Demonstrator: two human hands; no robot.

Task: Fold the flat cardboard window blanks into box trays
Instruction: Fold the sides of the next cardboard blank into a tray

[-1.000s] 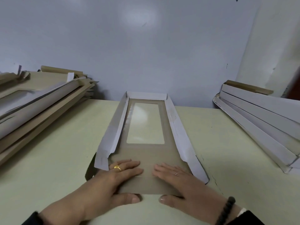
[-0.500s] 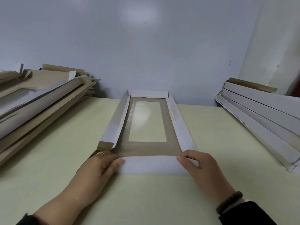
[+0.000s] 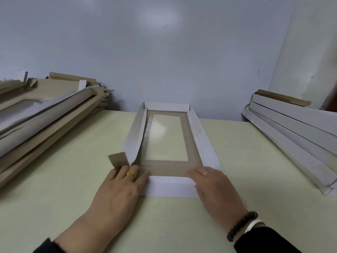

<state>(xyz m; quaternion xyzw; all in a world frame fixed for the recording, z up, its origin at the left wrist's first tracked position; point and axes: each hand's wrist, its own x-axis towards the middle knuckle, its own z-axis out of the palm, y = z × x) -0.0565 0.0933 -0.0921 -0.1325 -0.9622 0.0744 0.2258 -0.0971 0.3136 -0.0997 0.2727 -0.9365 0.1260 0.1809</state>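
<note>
2 hands, the left hand (image 3: 120, 187) and right hand (image 3: 215, 187), lie with fingers straight and flat on the near flap (image 3: 171, 187) of the cardboard blank (image 3: 169, 167) mid-surface (image 3: 63, 179), likely pinning it down to crease that end wall.

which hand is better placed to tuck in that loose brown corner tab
Left. The left hand has its fingertips right beside the brown tab; the right hand presses the opposite near corner of the tray.

One half-folded tray (image 3: 167, 143), two hands, two rings, one bracelet (image 3: 241, 226), and two cardboard stacks.
</note>
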